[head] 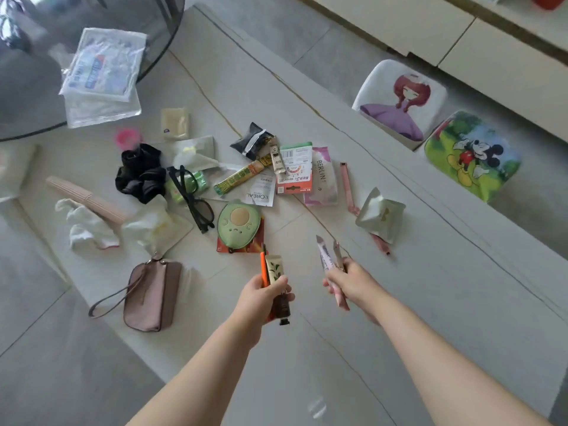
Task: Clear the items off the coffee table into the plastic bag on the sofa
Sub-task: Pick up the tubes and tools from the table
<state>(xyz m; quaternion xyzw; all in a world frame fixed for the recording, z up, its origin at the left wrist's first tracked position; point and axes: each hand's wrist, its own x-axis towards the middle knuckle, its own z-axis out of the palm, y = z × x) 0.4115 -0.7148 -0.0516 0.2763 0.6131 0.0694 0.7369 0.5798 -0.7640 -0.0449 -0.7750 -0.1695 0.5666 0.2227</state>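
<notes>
On the table (399,348) most things wait to be cleared, so I judge the task is only at its start. The plastic bag and the sofa are not in view, so I cannot tell what is already inside.

At 9 o'clock of the pile lie a pink roll (84,196) and a white cloth (87,227). At 7 o'clock lies a pouch (150,298) with a strap. At 10 o'clock, partly on a glass top (27,96), lie clear packets (103,73). Toward the middle are a black scrunchie (140,173), glasses (193,199), an avocado purse (239,224) and a green bar (238,177). At 1 o'clock are a card (294,167) and a pink sachet (322,176), and at 3 o'clock a silver packet (379,213).

The left hand (261,298) has its fingers curled around a tube (276,287) and an orange pen (263,269), above the near edge of the pile. The right hand (350,284), just beside it, grips two pink sticks (329,259) that point up.

Both hands are full, so the next move is probably to carry these to the bag, and many trips are left.
</notes>
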